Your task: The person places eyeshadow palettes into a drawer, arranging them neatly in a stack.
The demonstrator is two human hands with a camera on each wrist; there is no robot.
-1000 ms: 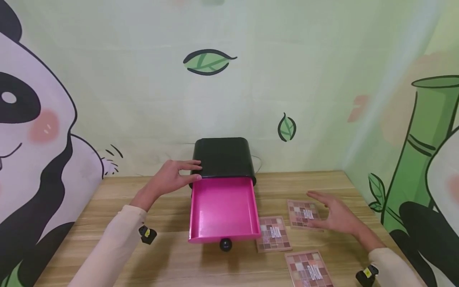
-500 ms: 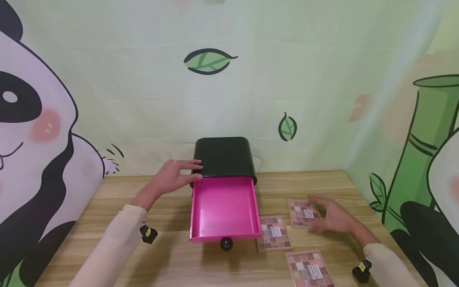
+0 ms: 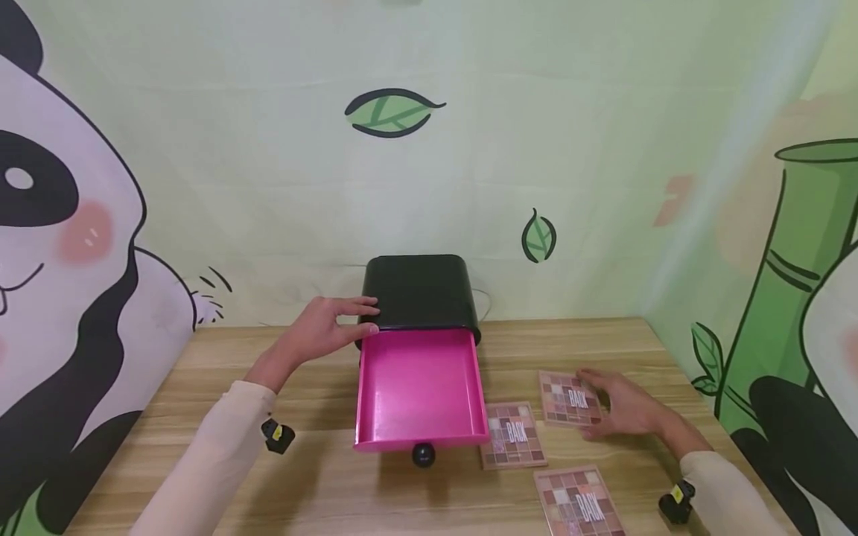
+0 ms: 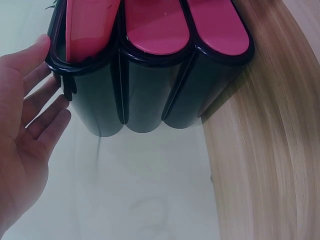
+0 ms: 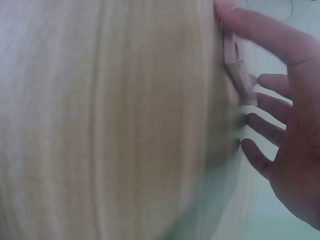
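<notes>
A black box (image 3: 418, 290) stands at the back of the wooden table (image 3: 315, 484), its pink drawer (image 3: 418, 387) pulled out with a black knob (image 3: 423, 454) in front. My left hand (image 3: 335, 320) rests on the box's left top corner with straight fingers; in the left wrist view the left hand (image 4: 30, 125) lies against the box's side (image 4: 150, 85). My right hand (image 3: 613, 406) lies flat on the right edge of the far eyeshadow palette (image 3: 566, 398). In the blurred right wrist view the right hand's (image 5: 285, 125) thumb and spread fingers touch the palette's edge (image 5: 237, 70).
Two more palettes lie on the table: one (image 3: 515, 434) right beside the drawer's front corner, another (image 3: 579, 502) near the front edge. A panda and bamboo backdrop closes in the back and both sides.
My right hand has come down and a little left, from hovering over the far palette to touching it. The left hand, box and drawer have not moved.
</notes>
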